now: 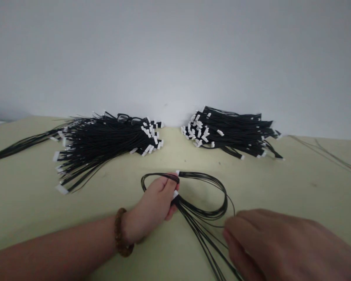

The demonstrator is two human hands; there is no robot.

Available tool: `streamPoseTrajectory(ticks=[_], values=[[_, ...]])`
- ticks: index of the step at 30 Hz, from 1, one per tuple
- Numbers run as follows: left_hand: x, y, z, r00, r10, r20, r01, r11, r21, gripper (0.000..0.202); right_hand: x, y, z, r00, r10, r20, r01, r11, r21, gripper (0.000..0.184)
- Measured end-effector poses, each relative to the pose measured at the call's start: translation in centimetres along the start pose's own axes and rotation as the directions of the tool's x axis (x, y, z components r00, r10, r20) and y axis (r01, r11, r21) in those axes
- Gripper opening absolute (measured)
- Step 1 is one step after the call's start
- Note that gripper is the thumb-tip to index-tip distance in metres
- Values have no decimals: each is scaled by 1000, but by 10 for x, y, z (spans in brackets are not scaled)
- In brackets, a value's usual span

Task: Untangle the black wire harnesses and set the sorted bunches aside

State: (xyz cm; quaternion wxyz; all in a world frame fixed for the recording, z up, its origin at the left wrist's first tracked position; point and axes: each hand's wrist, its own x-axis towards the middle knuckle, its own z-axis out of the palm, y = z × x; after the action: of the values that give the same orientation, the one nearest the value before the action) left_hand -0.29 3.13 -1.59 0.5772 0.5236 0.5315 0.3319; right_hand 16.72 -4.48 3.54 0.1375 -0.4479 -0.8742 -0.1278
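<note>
My left hand (159,197), with a brown beaded bracelet (121,232) at the wrist, is closed around a black wire harness (215,214). The harness bends into loops on both sides of the fist. One white connector (175,194) sticks out beside the thumb, and another white connector (178,173) shows above the fingers. Loose wire ends fan down toward the bottom edge. At the lower right, my right hand (280,242) is slightly blurred, its fingers pinched together on a thin black wire (231,203) that leads from the loop. Its fingertips are partly hidden.
Behind my left hand lies a big pile of black wire harnesses (99,142) with white connectors, eyeglasses (127,118) on top. A second harness pile (234,130) lies to the right. Thin loose wires (330,154) cross the table (175,150) at far right. A pale wall (175,58) stands behind.
</note>
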Motion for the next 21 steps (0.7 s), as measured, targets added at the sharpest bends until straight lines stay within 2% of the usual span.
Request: streamPoseTrajectory(ticks=[2,4,7,13,21], values=[[0,0,0,1000,17,13,-17,1000,-3,31,1,-6,10,986,-16,166,6,998,59,17],[-1,1,0,1000,-6,10,6,1000,-18,30,9,-11,22,965,32,259,-58,994,94,21],[-2,3,0,998,-54,-10,54,998,-32,28,24,-16,34,969,92,228,-134,975,178,15],[-4,6,2,999,-48,4,48,998,-45,28,28,-14,38,987,97,130,-128,959,253,16],[-3,3,-2,1000,-21,23,21,1000,15,30,29,-11,31,965,188,180,-234,931,280,21]])
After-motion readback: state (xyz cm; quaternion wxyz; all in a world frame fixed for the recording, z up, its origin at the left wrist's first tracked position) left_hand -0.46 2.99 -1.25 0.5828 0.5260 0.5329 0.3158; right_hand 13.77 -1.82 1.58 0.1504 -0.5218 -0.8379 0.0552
